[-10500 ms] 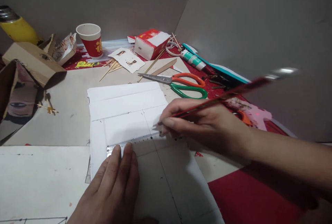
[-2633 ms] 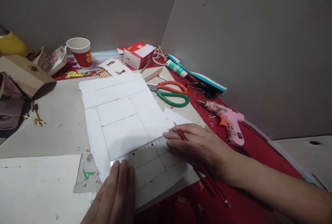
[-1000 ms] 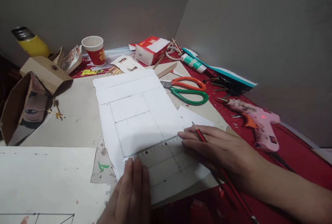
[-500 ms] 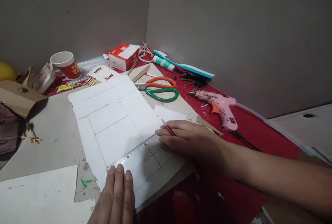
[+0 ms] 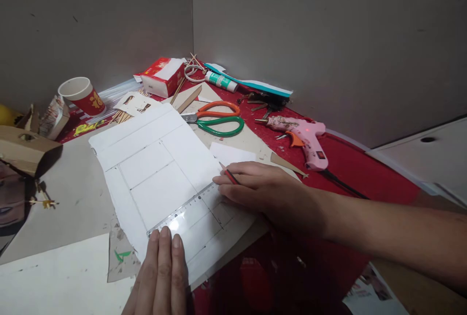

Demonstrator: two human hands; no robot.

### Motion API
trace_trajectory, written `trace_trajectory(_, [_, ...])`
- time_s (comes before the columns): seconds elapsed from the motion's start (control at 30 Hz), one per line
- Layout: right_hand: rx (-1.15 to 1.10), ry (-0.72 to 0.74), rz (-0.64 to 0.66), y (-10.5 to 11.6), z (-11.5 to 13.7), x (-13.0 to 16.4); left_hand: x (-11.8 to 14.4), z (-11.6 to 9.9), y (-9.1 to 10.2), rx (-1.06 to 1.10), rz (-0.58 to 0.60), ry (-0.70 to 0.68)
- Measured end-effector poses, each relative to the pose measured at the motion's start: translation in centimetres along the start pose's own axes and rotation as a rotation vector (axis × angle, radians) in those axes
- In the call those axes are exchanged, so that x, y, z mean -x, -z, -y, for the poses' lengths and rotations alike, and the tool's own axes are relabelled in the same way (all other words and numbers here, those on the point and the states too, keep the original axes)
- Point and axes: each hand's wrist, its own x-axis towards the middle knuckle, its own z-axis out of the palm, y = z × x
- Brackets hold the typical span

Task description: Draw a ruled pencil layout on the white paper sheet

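A white sheet with pencilled lines and rectangles lies on grey board. Across its lower part rests a clear ruler. My left hand has its fingers out flat, pressing on the ruler's left end and the paper. At the ruler's other end is my right hand, with a red and black pencil held between its fingers, point up and to the left. Some of the right hand's fingertips touch the ruler; its thumb is hidden.
Behind the sheet lie scissors with orange and green handles. A pink glue gun with a cord rests on the red cloth. Farther back are a paper cup, a tissue pack and a glue tube. Cardboard pieces stand left.
The view has shifted a little, so things on the table appear farther left. Both hands stay at the ruler, and the pencil is still in my right hand.
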Motion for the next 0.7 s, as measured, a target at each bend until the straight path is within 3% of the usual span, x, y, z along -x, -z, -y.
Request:
trace_trajectory(0.17, [-0.002, 0.008, -0.030, -0.3, -0.1, 0.1, 0.1, -0.2, 0.0, -0.027, 0.026, 0.018])
trace_trajectory(0.37, [-0.169, -0.166, 0.114, 0.1, 0.3, -0.2, -0.4, -0.8, 0.7, 0.001, 0.050, 0.062])
trace_trajectory(0.6, [-0.328, -0.255, 0.025, -0.5, 0.4, 0.6, -0.8, -0.8, 1.7, 0.081, 0.101, 0.054])
trace_trajectory(0.7, [-0.283, -0.240, 0.020, -0.5, 0.5, 0.7, -0.7, -0.9, 1.5, 0.072, 0.084, 0.068])
